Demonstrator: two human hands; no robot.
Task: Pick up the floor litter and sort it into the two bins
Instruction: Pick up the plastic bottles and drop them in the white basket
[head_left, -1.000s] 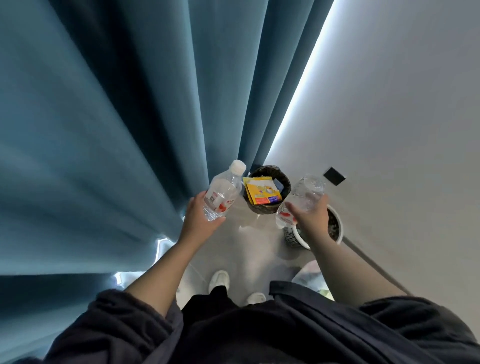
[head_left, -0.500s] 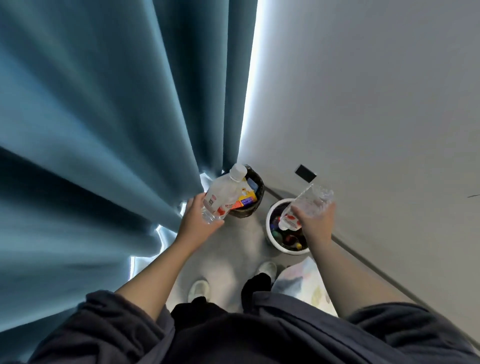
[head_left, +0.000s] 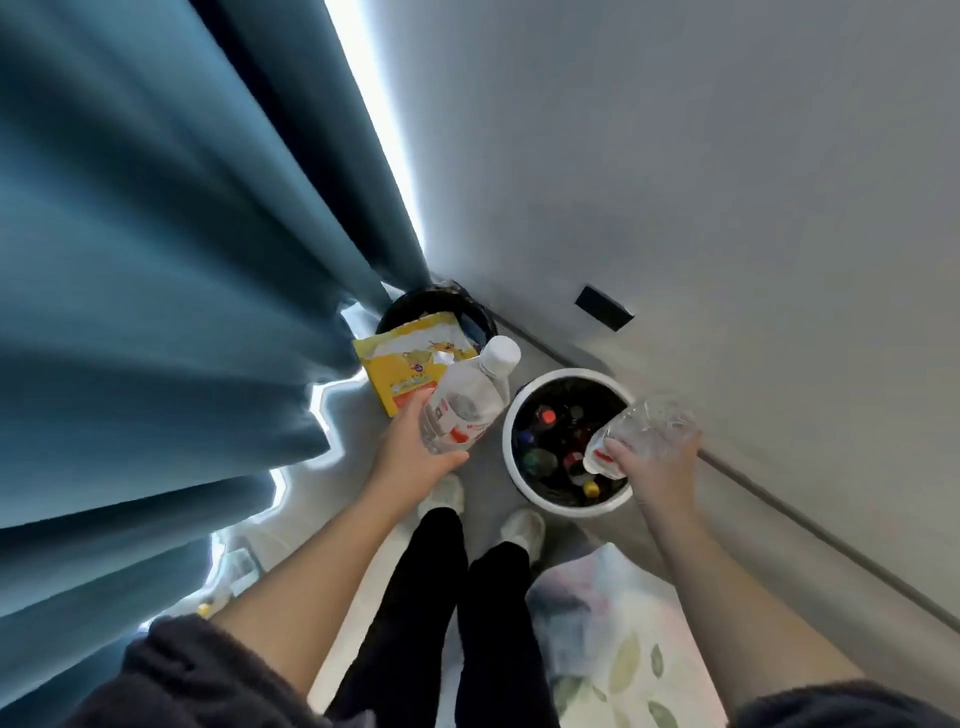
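Note:
My left hand (head_left: 415, 452) grips a clear plastic bottle (head_left: 465, 405) with a white cap and a red label, held just left of the white bin. My right hand (head_left: 652, 467) grips a crumpled clear bottle (head_left: 636, 434), its lower end over the right side of the white bin (head_left: 511, 457). That white bin holds several bottles with coloured caps. Behind it stands a black bin (head_left: 415, 306) with a yellow packet (head_left: 410, 364) sticking out of it.
A blue curtain (head_left: 182, 260) hangs close on the left. A grey wall (head_left: 727, 182) with a black socket (head_left: 602, 307) runs along the right. My white shoes (head_left: 522, 527) stand just before the bins, and a pale floral cloth (head_left: 623, 639) lies at lower right.
The view has tilted down and closed in on the bins. Both hands have lowered with their bottles; the crumpled bottle now hangs over the white bin's opening.

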